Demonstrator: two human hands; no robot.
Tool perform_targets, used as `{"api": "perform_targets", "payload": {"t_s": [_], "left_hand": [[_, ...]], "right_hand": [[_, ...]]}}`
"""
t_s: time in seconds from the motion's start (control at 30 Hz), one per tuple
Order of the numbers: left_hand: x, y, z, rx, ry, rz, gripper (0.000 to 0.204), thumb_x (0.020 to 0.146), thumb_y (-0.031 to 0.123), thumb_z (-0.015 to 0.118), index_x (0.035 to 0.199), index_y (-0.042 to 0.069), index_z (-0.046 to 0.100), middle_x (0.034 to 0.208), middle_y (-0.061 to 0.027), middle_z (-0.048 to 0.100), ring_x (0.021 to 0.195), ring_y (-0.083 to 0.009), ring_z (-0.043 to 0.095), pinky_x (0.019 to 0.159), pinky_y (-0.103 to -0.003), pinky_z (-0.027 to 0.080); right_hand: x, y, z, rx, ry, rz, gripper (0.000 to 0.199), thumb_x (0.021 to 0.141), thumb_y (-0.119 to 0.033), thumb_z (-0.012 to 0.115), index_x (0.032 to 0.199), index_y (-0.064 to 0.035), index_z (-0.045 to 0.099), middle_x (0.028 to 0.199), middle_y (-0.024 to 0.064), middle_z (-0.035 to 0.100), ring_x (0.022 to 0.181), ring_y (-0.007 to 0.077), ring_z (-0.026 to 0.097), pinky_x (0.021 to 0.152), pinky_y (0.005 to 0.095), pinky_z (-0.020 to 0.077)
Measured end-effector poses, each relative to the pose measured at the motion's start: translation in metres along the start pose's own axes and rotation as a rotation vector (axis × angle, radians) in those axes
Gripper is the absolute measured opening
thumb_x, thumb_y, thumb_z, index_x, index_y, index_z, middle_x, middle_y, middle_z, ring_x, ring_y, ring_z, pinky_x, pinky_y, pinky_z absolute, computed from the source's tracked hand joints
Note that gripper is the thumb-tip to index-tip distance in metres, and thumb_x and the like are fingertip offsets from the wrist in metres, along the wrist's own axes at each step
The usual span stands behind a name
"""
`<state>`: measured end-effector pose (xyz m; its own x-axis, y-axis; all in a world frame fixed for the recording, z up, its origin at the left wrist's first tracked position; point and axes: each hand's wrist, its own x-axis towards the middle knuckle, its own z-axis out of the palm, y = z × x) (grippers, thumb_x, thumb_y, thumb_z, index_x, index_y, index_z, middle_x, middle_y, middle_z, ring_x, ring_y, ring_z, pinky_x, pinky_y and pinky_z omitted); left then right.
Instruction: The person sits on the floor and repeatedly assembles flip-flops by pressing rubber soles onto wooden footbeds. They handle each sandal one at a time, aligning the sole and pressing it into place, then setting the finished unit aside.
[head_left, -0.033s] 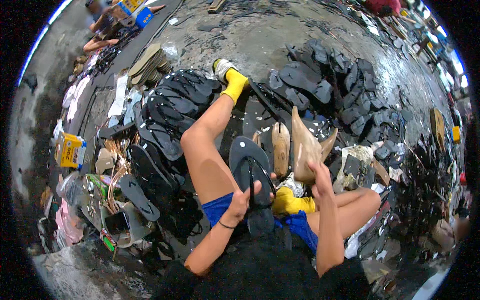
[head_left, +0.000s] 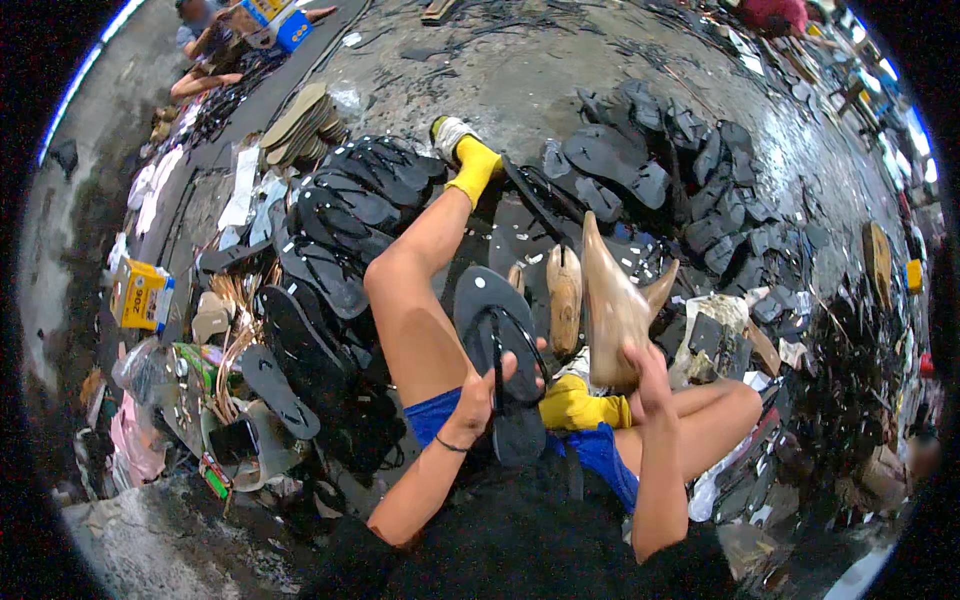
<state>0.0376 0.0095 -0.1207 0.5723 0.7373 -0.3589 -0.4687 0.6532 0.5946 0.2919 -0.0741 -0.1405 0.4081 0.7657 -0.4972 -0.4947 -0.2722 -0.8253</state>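
My left hand point(head_left: 485, 392) is closed around a black flip-flop point(head_left: 494, 300) at its middle, by the strap. The sole's rounded front points away from me and carries a white dot. My right hand point(head_left: 648, 378) grips the lower end of a smooth, pale brown piece point(head_left: 610, 310) with two pointed, horn-like prongs, whose tall prong points away from me. Beside it, between my legs, stands a wooden foot-shaped block point(head_left: 564, 300) with a slit at its top. A yellow-socked foot point(head_left: 585, 405) is tucked under my right hand, partly hidden.
Black flip-flops point(head_left: 350, 200) overlap in a row beyond my left knee. More dark soles point(head_left: 615, 160) are heaped at the far right. Tan soles point(head_left: 297, 125) are stacked behind the row. A yellow box point(head_left: 140, 295), a phone point(head_left: 235, 440) and scraps lie left; another person point(head_left: 205, 50) sits far left.
The flip-flop has tipped slightly and shifted a little left, showing more of its heel end. The two-pronged piece has moved slightly nearer to me in my right hand.
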Motion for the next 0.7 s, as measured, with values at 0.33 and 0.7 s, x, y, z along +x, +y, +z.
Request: {"api": "perform_targets", "payload": {"t_s": [0.33,0.7], "left_hand": [[0.007,0.019,-0.026,-0.161,-0.075,-0.032,0.092,0.093,0.077,0.025,0.146,0.003,0.038,0.133,-0.0206,0.058,0.106,-0.0256,0.062,0.095,-0.037,0.051],[0.003,0.013,-0.039,-0.193,0.229,0.128,0.084,0.096,0.073,0.028,0.139,0.003,0.045,0.127,-0.0163,0.061,0.111,-0.0269,0.061,0.099,-0.038,0.049]], "right_hand": [[-0.138,-0.061,0.117,-0.967,-0.468,-0.298,0.071,0.089,-0.038,0.067,0.136,0.0095,0.044,0.125,0.0225,0.059,0.114,0.0386,0.059,0.097,0.0398,0.05],[-0.104,-0.008,0.179,-1.137,-0.16,-0.66,0.068,0.081,-0.026,0.075,0.132,0.0098,0.048,0.116,0.0242,0.058,0.104,0.0394,0.061,0.09,0.0427,0.0507]]}}
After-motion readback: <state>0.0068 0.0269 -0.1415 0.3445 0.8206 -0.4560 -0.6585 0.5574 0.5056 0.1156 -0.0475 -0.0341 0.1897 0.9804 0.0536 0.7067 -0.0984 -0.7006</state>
